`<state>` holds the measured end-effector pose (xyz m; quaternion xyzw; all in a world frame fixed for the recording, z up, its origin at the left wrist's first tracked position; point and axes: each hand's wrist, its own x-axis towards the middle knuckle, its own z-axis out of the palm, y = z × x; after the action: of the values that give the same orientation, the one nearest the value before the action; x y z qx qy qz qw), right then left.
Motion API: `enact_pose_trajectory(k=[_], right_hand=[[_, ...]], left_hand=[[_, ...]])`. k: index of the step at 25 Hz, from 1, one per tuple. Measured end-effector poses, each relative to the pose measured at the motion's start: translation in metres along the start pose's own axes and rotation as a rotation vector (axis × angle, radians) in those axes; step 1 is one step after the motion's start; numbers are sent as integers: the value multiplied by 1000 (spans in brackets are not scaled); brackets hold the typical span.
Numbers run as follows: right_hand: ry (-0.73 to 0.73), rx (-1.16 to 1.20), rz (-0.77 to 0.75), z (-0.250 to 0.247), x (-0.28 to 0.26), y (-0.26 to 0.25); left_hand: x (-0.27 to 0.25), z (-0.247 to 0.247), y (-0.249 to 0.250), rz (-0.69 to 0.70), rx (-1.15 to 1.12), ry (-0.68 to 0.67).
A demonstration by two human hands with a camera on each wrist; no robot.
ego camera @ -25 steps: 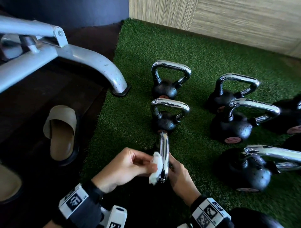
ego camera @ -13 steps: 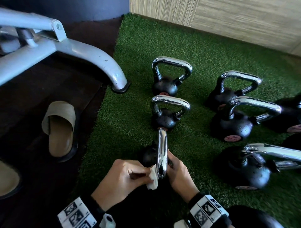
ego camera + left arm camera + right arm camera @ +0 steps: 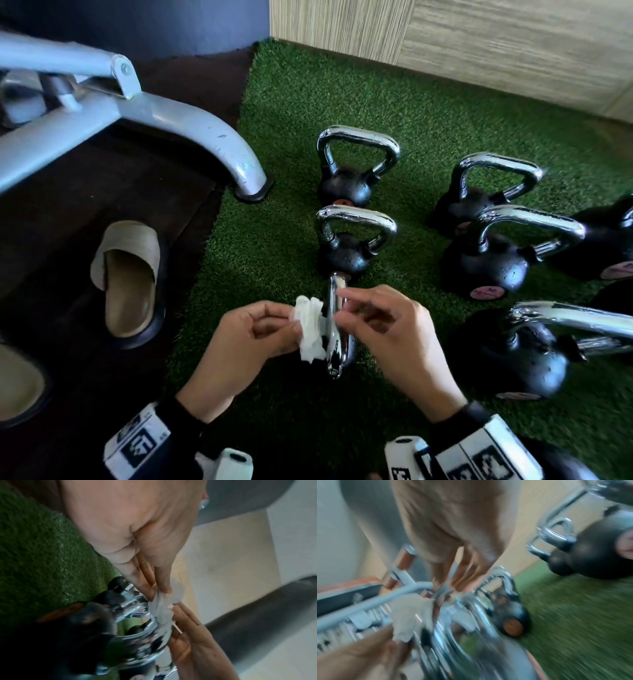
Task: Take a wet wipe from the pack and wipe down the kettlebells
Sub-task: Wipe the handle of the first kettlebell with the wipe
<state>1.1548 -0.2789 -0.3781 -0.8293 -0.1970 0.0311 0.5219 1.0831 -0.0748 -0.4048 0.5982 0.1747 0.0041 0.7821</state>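
Note:
The nearest kettlebell's chrome handle (image 3: 336,349) stands edge-on between my hands, its black body mostly hidden beneath them. My left hand (image 3: 294,329) pinches a crumpled white wet wipe (image 3: 310,329) and holds it against the handle's left side. The left wrist view shows the wipe (image 3: 163,609) bunched on the chrome. My right hand (image 3: 342,305) is on the handle's right side, fingers loosely extended, tips touching the top of the handle beside the wipe. The right wrist view is motion-blurred; the wipe (image 3: 409,618) shows beside the fingertips (image 3: 455,586).
Several other black kettlebells with chrome handles stand on the green turf: two ahead (image 3: 346,253) (image 3: 346,181), more at right (image 3: 489,263) (image 3: 513,356). A grey machine leg (image 3: 219,144) and a beige slipper (image 3: 128,277) lie left on the dark floor. A wooden wall (image 3: 479,44) borders the turf.
My left hand has carried the wipe up from the handle's lower end to its upper side. My right hand has loosened from gripping the handle and risen to its top.

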Motion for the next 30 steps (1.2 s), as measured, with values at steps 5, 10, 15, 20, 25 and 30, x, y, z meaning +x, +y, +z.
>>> enact_pose_trajectory(k=[5,10,15,20,25,30], right_hand=[[-123,135,-20,5,3,-24],[26,202,30,7,3,-12],[303,280,202,-3,11,19],[233,146,436,23,16,67],[190,59,495,41,28,79],[283,180,453,39,51,74]], left_hand=[[3,15,24,-55,-120,-88],[7,7,19,50,156,-203],[25,-12,-31,196,1007,-446],[37,28,-81,396,1233,-394],[45,15,-72,370,827,-346],[53,9,-52,405,807,-448]])
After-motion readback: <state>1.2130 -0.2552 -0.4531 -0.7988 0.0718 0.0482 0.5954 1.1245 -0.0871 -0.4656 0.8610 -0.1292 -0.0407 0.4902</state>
